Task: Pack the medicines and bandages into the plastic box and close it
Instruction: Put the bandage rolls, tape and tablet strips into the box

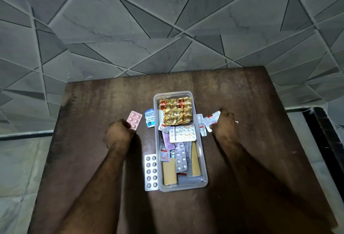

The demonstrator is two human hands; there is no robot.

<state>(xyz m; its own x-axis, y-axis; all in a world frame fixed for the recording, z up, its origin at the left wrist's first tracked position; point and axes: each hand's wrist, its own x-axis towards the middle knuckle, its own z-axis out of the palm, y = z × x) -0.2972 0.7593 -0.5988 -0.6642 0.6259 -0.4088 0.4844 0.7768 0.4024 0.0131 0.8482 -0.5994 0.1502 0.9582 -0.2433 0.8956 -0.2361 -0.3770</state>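
A clear plastic box (204,176) stands open in the middle of the brown table, filled with a gold blister pack (176,110), several silver and purple strips and tan bandage packets (169,172). My left hand (119,133) is closed on a pink pill strip (134,119) left of the box. To the right of the box my right hand (224,124) grips a white and red strip (212,120). A blue strip (149,118) leans against the box's left wall. A silver blister strip (151,172) lies by its lower left side. No lid is visible.
The wooden table (93,159) ends just behind the box, against a grey tiled wall (167,28). Another white strip (201,124) lies against the box's right wall. Pale floor shows past the table's left and right edges.
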